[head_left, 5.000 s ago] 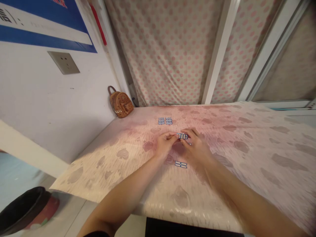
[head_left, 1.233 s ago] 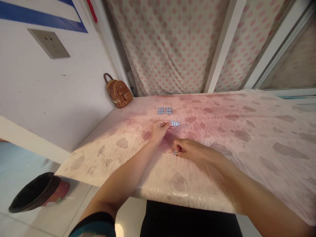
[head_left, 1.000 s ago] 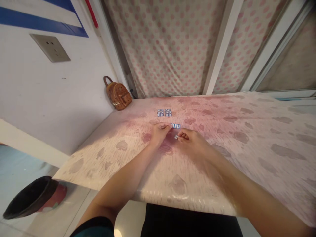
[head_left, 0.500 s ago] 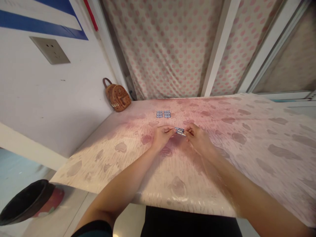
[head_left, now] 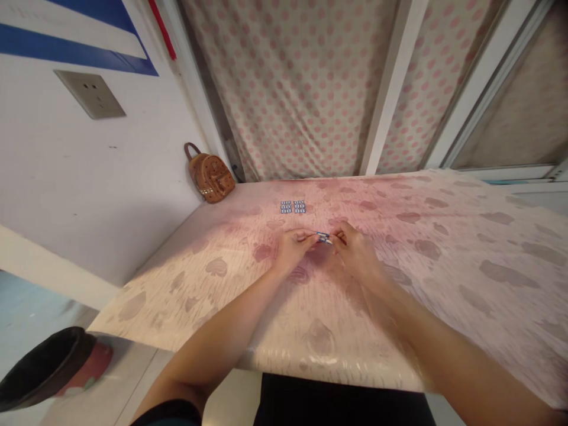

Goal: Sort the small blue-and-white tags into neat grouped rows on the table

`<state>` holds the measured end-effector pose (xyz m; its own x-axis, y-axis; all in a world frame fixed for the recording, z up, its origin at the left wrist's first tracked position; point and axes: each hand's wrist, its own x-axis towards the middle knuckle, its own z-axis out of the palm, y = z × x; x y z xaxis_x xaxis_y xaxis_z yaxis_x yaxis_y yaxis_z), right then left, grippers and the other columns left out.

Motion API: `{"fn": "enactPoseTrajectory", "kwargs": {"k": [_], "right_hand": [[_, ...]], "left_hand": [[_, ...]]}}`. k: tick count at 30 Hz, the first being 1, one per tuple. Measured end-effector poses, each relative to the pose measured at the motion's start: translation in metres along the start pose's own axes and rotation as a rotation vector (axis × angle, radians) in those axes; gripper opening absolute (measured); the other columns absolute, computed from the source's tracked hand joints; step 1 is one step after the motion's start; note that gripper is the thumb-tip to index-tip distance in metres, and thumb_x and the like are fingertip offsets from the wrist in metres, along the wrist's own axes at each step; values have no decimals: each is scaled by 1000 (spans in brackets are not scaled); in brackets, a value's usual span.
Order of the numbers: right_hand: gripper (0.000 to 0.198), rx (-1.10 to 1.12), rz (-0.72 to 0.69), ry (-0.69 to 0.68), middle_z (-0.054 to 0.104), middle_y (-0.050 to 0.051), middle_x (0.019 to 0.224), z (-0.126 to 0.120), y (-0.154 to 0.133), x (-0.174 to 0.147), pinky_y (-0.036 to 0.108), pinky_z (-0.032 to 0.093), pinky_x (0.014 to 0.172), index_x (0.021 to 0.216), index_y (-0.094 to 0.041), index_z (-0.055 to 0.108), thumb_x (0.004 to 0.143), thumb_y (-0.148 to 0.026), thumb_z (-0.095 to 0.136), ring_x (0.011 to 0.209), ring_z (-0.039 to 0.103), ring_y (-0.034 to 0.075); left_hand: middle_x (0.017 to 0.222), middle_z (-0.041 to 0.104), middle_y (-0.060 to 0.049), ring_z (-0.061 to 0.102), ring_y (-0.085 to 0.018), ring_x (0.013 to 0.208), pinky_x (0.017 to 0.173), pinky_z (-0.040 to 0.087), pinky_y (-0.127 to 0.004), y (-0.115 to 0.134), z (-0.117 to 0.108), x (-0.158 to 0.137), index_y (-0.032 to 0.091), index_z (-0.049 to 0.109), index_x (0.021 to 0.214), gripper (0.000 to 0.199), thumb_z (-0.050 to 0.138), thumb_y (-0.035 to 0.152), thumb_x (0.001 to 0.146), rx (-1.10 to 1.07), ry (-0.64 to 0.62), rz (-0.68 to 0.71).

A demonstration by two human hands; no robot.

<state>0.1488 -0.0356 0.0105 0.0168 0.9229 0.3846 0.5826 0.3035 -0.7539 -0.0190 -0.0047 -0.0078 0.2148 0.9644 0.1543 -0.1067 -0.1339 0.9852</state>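
Between my two hands is a small flat blue-and-white piece [head_left: 322,236], marked with pale rectangles; its exact kind is too small to make out. My left hand [head_left: 293,247] pinches its left end with thumb and forefinger. At the opposite end, the fingers of my right hand [head_left: 355,247] are closed on the piece, covering part of it. A thin white edge shows near the right fingertips. Farther back on the table lie two similar blue-and-white pieces, a left one [head_left: 286,207] and a right one [head_left: 300,206], side by side with a narrow gap.
A pink patterned cloth [head_left: 217,325] covers the table. A small brown backpack [head_left: 213,176] rests against the wall at the back left. Behind the table hangs a dotted curtain [head_left: 302,89]. A dark-rimmed bin [head_left: 84,370] stands on the floor at lower left.
The held piece has tilted, so its face looks narrower now. Both hands stay in nearly the same place and keep their grip. The view has shifted slightly.
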Motion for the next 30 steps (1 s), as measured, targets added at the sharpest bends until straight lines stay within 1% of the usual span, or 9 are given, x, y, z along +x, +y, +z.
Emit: {"fn": "enactPoseTrajectory", "kwargs": {"k": [7, 10, 13, 15, 17, 21, 24, 27, 30], "right_hand": [[8, 9, -13, -7, 63, 0, 65, 3, 3, 1, 31, 40, 61, 80, -23, 52, 87, -26, 48, 57, 59, 18], [10, 11, -26, 61, 66, 3, 75, 2, 6, 2, 31, 42, 63, 85, -22, 55, 87, -29, 48, 65, 61, 20], [20, 41, -19, 139, 67, 5, 82, -1, 10, 6, 31, 43, 65, 94, -21, 59, 89, -32, 43, 73, 62, 21], [23, 85, 6, 109, 66, 5, 80, -1, 14, 8, 31, 44, 64, 94, -21, 61, 90, -35, 43, 70, 61, 20], [21, 131, 17, 36, 66, 4, 78, 0, 18, 10, 31, 45, 64, 90, -22, 61, 88, -40, 50, 69, 60, 19], [18, 198, 15, -87, 63, 1, 72, 5, 24, 11, 30, 44, 65, 81, -22, 56, 82, -40, 58, 65, 58, 17], [19, 205, -11, -90, 61, 0, 75, 7, 22, 9, 30, 44, 65, 92, -22, 58, 80, -37, 61, 66, 58, 17], [30, 133, -88, -87, 64, 1, 84, 5, 17, 7, 30, 46, 70, 110, -24, 59, 80, -29, 62, 72, 59, 17], [22, 72, -151, -119, 66, 3, 88, 2, 12, 6, 32, 47, 74, 106, -24, 61, 84, -25, 56, 76, 61, 19]], "left_hand": [[90, 77, -10, 72, -18, 79, 71, 55, -27, 3, 2, -1, 15, 77, 86, 24, 79, 37, 77, -5, 4, -22], [89, 77, -10, 73, -18, 79, 73, 56, -28, 2, 2, 0, 15, 76, 85, 24, 80, 37, 77, -55, 24, -46], [88, 77, -9, 73, -18, 79, 76, 56, -29, 0, 0, 3, 15, 76, 86, 24, 81, 36, 76, -113, 48, -80], [88, 77, -9, 73, -18, 79, 79, 57, -30, 0, -1, 4, 14, 76, 88, 25, 82, 35, 76, -137, 56, -101], [89, 77, -10, 73, -18, 80, 80, 57, -32, 1, -2, 4, 13, 76, 88, 26, 82, 35, 75, -153, 59, -117], [88, 77, -10, 73, -20, 83, 81, 57, -33, 3, -2, 3, 13, 75, 89, 27, 83, 35, 75, -168, 63, -130], [87, 77, -10, 74, -19, 82, 82, 57, -33, 4, -2, 2, 13, 75, 88, 27, 83, 35, 75, -179, 56, -138], [84, 77, -10, 73, -19, 81, 82, 57, -32, 5, -2, 2, 13, 76, 89, 26, 82, 35, 76, -173, 62, -144], [84, 77, -10, 73, -19, 81, 83, 56, -33, 5, -2, 2, 13, 76, 89, 26, 83, 35, 76, -164, 59, -162]]}}
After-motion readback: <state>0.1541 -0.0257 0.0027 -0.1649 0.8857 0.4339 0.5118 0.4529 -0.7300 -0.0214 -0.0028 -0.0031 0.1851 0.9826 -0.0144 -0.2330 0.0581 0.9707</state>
